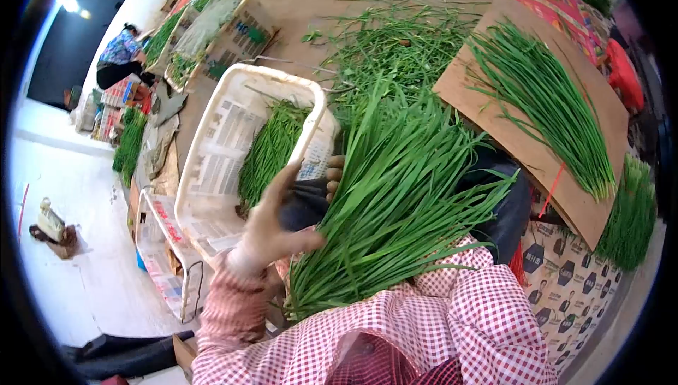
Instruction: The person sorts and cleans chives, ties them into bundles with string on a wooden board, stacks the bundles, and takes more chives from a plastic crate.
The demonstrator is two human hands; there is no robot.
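A large bunch of long, flat green garlic chives [395,201] lies across my lap and forearm. My left hand [268,226], in a pale glove, is open beside the bunch's left edge, with thumb and fingers apart and nothing in it. From behind the leaves show only the gloved fingertips of my right hand [334,176], curled against the left side of the bunch. Leaves hide the rest of that hand. Just beyond my left hand stands a white plastic basket [212,138] with more chives [272,145] inside.
A loose heap of leaves [402,49] covers the floor ahead. To the right, a neat bunch of chives [547,102] rests on a brown board [466,81]. Another white crate [166,258] stands at left. Farther off, another person [121,53] crouches near filled baskets [233,35].
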